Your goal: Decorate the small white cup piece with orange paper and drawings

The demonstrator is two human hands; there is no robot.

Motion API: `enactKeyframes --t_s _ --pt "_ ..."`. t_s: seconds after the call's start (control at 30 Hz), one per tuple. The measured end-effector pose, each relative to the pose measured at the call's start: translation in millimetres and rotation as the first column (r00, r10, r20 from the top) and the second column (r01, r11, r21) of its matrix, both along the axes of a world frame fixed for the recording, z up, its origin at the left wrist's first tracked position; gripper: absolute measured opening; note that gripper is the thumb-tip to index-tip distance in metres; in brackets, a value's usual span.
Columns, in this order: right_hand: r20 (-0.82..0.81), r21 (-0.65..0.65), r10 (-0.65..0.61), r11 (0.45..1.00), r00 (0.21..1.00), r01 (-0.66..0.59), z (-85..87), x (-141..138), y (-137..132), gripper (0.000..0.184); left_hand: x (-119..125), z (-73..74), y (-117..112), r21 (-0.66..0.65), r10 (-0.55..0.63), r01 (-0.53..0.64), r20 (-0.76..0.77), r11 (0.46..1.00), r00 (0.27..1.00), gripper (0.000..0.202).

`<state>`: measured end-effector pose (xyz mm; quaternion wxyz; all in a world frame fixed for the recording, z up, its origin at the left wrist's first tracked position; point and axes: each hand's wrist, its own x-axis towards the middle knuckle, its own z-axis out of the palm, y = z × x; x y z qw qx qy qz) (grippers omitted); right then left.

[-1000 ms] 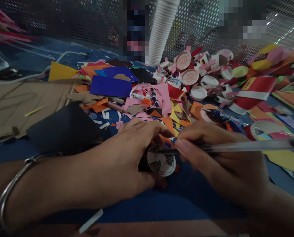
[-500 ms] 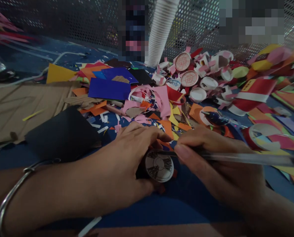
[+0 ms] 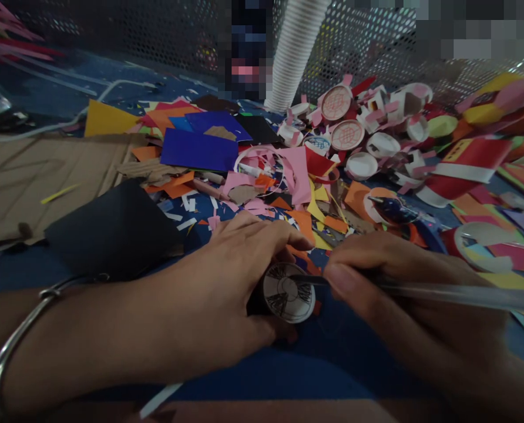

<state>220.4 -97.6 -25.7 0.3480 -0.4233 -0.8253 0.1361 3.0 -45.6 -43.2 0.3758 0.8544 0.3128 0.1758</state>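
My left hand [image 3: 244, 282] is wrapped round a small round paper piece [image 3: 295, 308] with dark sides and a white top, holding it on the blue table [image 3: 328, 364]. Black lines on the white top form a circle with hatched wedges around it. Between the thumb and fingers of my right hand [image 3: 403, 299] is a pen [image 3: 447, 292] with a clear barrel. Its dark tip reaches over the white top; whether it touches there I cannot tell. The lower fingers of the right hand are in shadow.
Paper scraps [image 3: 262, 205] lie beyond my hands. At the left are black paper [image 3: 116, 235] and corrugated cardboard [image 3: 54, 182]. White and pink paper cups [image 3: 363, 164] pile up at the back right, near a glue gun [image 3: 394, 210]. A ribbed white pole [image 3: 299, 53] stands behind.
The pen tip has shifted over the white top, and the upper wedge there shows darker hatching. My right hand sits slightly farther right and lower. The whole view has moved a little.
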Motion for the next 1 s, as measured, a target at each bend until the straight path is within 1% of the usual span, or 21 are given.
enactKeyframes --t_s 0.13,0.37,0.47,0.57,0.77,0.9,1.0 --pt "0.009 0.006 -0.008 1.0 1.0 0.007 -1.2 -1.9 1.4 0.017 0.1 -0.3 0.1 0.001 0.0 0.0 -0.003 1.0 1.0 0.045" --pt "0.03 -0.024 -0.002 1.0 1.0 0.003 3.7 -1.1 0.4 0.019 0.2 1.9 1.0 0.013 -0.015 0.015 -0.023 1.0 1.0 0.042" --pt "-0.001 -0.069 0.005 0.998 1.0 -0.005 2.3 1.1 -1.2 0.018 0.5 2.5 1.2 -0.002 -0.02 0.019 -0.029 1.0 0.999 0.044" --pt "-0.035 -0.087 0.018 0.996 0.999 -0.021 0.8 3.1 -1.8 0.017 0.5 1.3 1.5 -0.016 -0.021 0.021 -0.029 1.0 0.999 0.048" --pt "-0.047 -0.109 0.037 0.993 0.998 -0.042 2.0 4.4 -1.6 0.02 -0.1 -0.7 1.8 0.02 -0.022 0.022 -0.013 1.0 1.0 0.042" --pt "-0.07 -0.118 0.044 0.992 0.997 -0.052 0.8 3.2 -2.4 0.02 1.6 2.2 2.0 0.006 -0.019 0.019 -0.027 1.0 0.999 0.038" --pt "-0.082 -0.129 0.046 0.99 0.996 -0.056 1.1 0.8 -2.8 0.02 2.7 1.7 2.2 0.001 -0.027 0.027 -0.01 1.0 1.0 0.04"
